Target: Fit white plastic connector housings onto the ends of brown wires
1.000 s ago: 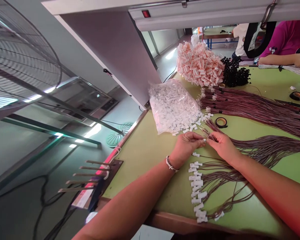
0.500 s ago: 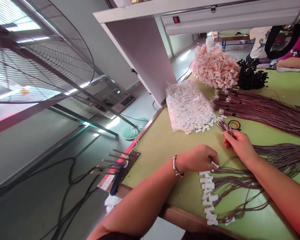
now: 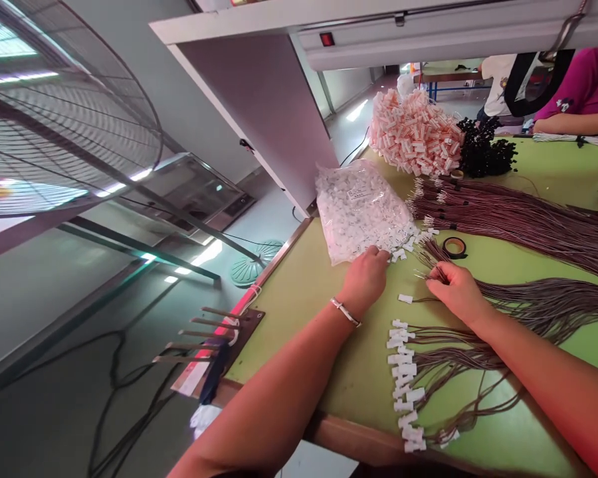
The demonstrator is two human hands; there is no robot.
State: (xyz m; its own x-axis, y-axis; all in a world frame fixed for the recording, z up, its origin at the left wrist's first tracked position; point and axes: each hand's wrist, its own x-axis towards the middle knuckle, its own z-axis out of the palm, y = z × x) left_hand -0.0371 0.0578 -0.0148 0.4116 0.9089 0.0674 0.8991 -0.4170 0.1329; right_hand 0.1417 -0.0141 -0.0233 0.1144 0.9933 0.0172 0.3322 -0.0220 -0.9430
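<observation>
My left hand (image 3: 363,282) is at the front edge of a clear plastic bag (image 3: 346,199) of small white connector housings, beside the loose ones (image 3: 402,251). Its fingers are curled together and the fingertips are hidden, so I cannot make out what they hold. My right hand (image 3: 453,287) is closed around a bunch of thin brown wires (image 3: 431,251), their metal-tipped ends pointing left. Below it, one wire ends in a white connector (image 3: 405,299) lying on the table. Nearer me lies a column of white connectors (image 3: 402,372) with brown wires running right.
A roll of black tape (image 3: 454,247) lies right of the wire ends. Behind are long brown wire bundles (image 3: 518,216), a heap of pinkish connectors (image 3: 416,133) and black parts (image 3: 486,149). A pegged block (image 3: 246,338) sits at the left table edge. Another person's arm (image 3: 573,124) rests across.
My left hand has moved away from the connector column, up and left to the bag. A connector on a wire now lies above the column. The view has shifted slightly right.
</observation>
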